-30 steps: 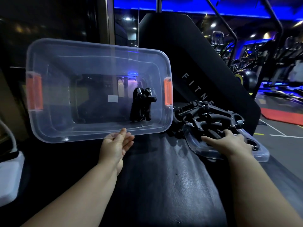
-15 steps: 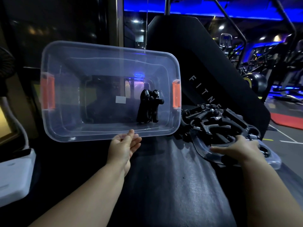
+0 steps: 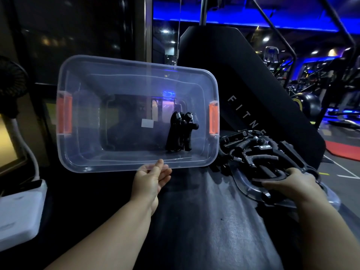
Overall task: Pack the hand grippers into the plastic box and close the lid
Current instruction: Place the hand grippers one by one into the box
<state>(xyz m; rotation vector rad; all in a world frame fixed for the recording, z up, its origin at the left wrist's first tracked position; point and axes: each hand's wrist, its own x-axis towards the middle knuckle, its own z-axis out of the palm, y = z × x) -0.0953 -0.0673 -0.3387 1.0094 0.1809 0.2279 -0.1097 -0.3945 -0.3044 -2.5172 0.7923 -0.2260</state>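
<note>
My left hand (image 3: 150, 180) pinches the box (image 3: 124, 82) by its lower rim, thumb on the near face and fingers behind, seen through the clear plastic. The box is tipped on its long side with the opening facing me, and its bottom edge is just above the bench (image 3: 204, 221). There is an orange latch (image 3: 65, 114) at the left end and a second latch (image 3: 213, 117) at the right end.

Two black grippers (image 3: 180, 132) are inside the box. They stand upright on the lower wall near the right end, springs up, and touch each other.

My right hand (image 3: 292, 185) is out to the right, well apart from the box. Its fingers are curled over the curved handle of one gripper (image 3: 268, 178), with the thumb stretched along the near side. That gripper is at the near edge of the pile (image 3: 259, 152), a tangle of black handles and silver springs. I cannot count how many are in it.

The pile lies on the clear lid (image 3: 243, 184), which lies on the bench just right of the box. The lid's near edge sticks out under my right hand.

A black backrest (image 3: 243, 84) with white letters "FITNE" rises behind the pile. A white object (image 3: 17, 215) sits at the far left with a black fan (image 3: 11, 75) above it. The gym background is dim with blue lights and too blurred to tell detail.
</note>
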